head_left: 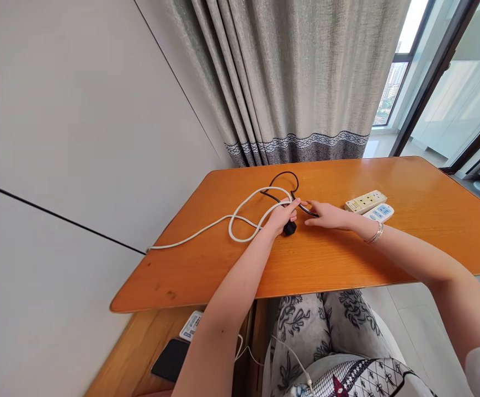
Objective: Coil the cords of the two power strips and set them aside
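My left hand is curled over a black plug on the orange table, its fingers closed around the plug and the black cable. My right hand lies just to the right, fingers pinching the black cable where it runs past. The black cable loops away toward the curtain. A white cable curls in a loop beside my left hand and trails off to the table's left edge.
Two power strips lie right of my right hand: a cream one and a white-and-blue one. A grey curtain hangs behind the table. A black phone and a small card rest on a lower shelf.
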### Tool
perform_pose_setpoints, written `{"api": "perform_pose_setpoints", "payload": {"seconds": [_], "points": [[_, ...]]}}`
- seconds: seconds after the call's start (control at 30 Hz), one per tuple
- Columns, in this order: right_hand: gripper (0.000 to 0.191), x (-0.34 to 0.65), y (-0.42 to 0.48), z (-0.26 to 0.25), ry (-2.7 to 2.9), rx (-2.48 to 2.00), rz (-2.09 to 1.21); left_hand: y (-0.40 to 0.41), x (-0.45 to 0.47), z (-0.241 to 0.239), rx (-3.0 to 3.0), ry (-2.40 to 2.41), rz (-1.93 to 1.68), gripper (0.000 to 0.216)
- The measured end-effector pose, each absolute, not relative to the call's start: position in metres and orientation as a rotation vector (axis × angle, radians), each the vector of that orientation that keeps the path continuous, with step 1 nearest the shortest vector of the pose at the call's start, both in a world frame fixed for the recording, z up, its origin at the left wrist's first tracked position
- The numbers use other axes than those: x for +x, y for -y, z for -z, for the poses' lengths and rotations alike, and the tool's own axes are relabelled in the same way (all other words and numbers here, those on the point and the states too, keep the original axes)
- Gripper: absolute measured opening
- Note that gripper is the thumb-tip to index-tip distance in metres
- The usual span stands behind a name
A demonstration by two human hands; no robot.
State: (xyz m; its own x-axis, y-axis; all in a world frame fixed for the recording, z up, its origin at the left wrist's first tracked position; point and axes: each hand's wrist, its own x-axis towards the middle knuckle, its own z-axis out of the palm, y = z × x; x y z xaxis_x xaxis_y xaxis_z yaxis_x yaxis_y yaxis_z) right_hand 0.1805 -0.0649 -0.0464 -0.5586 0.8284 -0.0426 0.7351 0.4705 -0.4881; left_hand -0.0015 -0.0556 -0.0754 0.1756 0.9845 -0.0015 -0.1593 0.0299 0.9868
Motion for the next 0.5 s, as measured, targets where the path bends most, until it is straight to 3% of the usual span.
{"api": "perform_pose_setpoints", "payload": {"seconds": [0.1, 0.3, 0.5], "points": [[0.03, 0.172, 0.062, 0.052, 2.548, -1.408, -0.7, 0.055, -0.006, 0.077, 1.239, -0.983, -1.101, 0.042], [0.037, 0.217, 0.053, 0.038, 2.407, -1.659, -0.524, 0.036, -0.054, 0.074, 1.763, -1.406, -0.893, 0.02], [0.035, 0.258, 0.065, 0.042, 2.41, -1.818, -0.492, 0.018, -0.165, 0.053, 2.059, -2.106, -0.406, 0.02]]}}
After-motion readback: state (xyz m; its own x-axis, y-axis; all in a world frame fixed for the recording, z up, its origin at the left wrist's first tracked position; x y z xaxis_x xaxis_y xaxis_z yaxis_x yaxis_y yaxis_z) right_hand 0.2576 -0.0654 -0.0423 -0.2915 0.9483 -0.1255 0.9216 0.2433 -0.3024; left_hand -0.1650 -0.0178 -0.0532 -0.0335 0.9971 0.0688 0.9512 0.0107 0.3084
